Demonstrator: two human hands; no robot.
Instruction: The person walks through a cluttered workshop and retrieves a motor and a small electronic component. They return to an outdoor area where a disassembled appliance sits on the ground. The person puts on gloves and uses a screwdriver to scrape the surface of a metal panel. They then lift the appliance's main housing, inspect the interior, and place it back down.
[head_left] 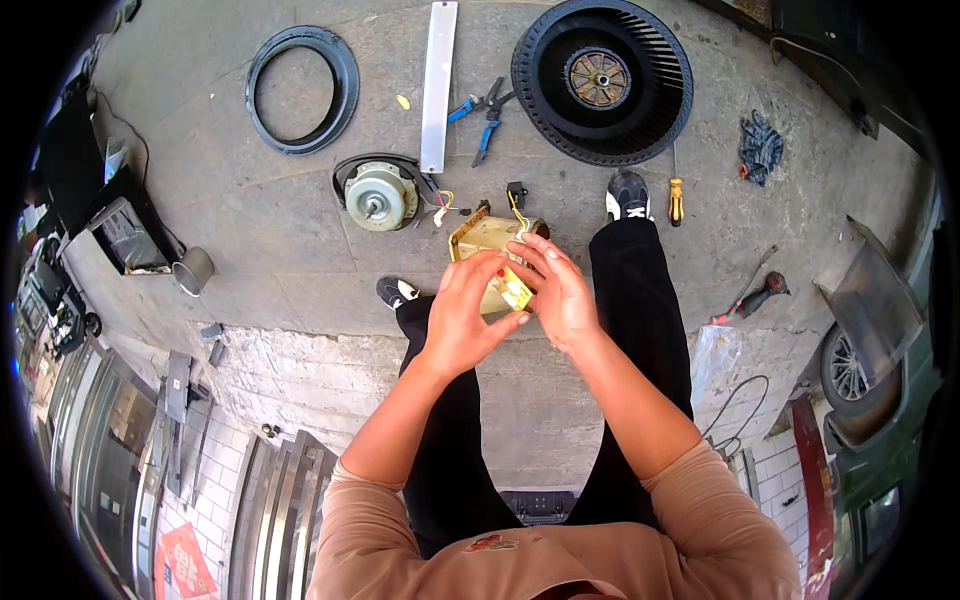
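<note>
Both hands are raised in front of me over a cream plastic housing (pixel 487 236) with brown, worn edges. My left hand (pixel 462 312) curls its thumb and fingers round a small yellow piece (pixel 513 291) with a red spot, whose exact kind I cannot make out. Close against its other side is my right hand (pixel 566 305), fingers stretched out and apart. Yellow wires (pixel 519 212) rise behind the right fingertips to a small black connector (pixel 516 190). The hands hide much of the housing's lower part.
On the concrete floor lie an electric motor (pixel 381 196), a black ring (pixel 349 98), a metal strip (pixel 437 90), blue-handled pliers (pixel 490 128) and a black blower wheel (pixel 527 85). A yellow-handled screwdriver (pixel 676 203), a glove (pixel 764 150) and a hammer-like tool (pixel 755 298) lie at right.
</note>
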